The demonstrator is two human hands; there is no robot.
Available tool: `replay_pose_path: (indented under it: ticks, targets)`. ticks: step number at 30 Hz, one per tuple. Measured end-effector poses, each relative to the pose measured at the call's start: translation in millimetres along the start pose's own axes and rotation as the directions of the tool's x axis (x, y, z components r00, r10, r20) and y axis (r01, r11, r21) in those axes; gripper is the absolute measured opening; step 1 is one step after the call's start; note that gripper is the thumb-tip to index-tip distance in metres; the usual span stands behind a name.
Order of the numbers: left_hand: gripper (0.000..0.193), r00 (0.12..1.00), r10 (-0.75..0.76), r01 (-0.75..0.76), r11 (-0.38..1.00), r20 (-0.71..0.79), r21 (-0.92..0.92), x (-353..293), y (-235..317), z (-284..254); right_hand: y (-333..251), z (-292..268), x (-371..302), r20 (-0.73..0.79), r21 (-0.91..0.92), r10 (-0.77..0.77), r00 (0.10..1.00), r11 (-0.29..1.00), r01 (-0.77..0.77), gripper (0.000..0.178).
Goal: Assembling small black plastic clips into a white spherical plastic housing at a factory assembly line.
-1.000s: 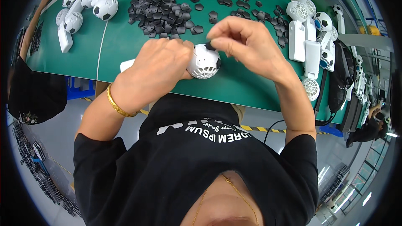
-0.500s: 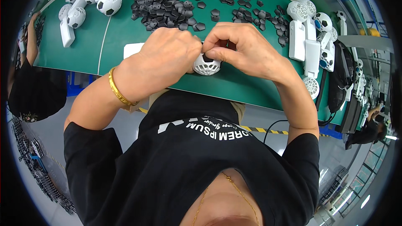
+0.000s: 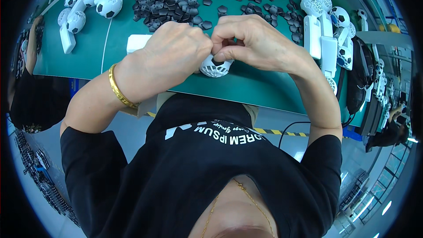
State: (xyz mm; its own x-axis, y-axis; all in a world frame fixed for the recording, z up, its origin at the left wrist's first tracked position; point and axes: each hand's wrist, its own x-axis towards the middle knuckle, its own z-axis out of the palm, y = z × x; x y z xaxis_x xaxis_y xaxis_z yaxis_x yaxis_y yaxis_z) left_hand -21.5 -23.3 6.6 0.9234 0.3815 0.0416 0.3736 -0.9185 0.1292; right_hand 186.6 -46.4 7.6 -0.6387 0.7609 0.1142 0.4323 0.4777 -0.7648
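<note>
A white lattice ball [image 3: 214, 69] with a black patch on top sits between my hands near the table's front edge. My left hand [image 3: 178, 53] is closed against the ball's left side, its fingertips mostly hidden behind the knuckles. A white block-like part [image 3: 137, 42] sticks out beyond that hand; whether it joins the ball is hidden. My right hand [image 3: 251, 44] pinches with thumb and forefinger at a black pentagonal piece [image 3: 217, 61] on the ball's upper face. Both hands' fingertips nearly meet there.
Behind my hands, a heap of black pentagonal pieces [image 3: 165, 4] covers the green table [image 3: 246, 89], with more scattered rightward. White handled parts with football-like balls lie at the left [image 3: 109, 5] and right [image 3: 328, 48]. A black bag [image 3: 362, 68] rests at the right edge. Other people work at both sides.
My view has shifted slightly, and the picture is bluer. Both hands stay at the ball with almost the same grip; the right fingers have moved only a little.
</note>
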Motion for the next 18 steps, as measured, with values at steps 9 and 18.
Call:
replay_pose_path:
  ticks: [9, 18]
  targets:
    - [0.002, 0.999, 0.03, -0.031, 0.999, 0.03, 0.032, 5.5, 4.5, -5.5, -10.9, -15.0, 16.8, 0.281, -0.066, 0.256, 0.925, 0.967, -0.248, 0.029]
    - [0.012, 0.981, 0.067, -0.073, 0.997, 0.184, 0.024, 16.2, -0.6, -14.1, -17.2, -14.6, 11.0, 0.289, -0.096, 0.384, 0.877, 0.923, -0.373, 0.029]
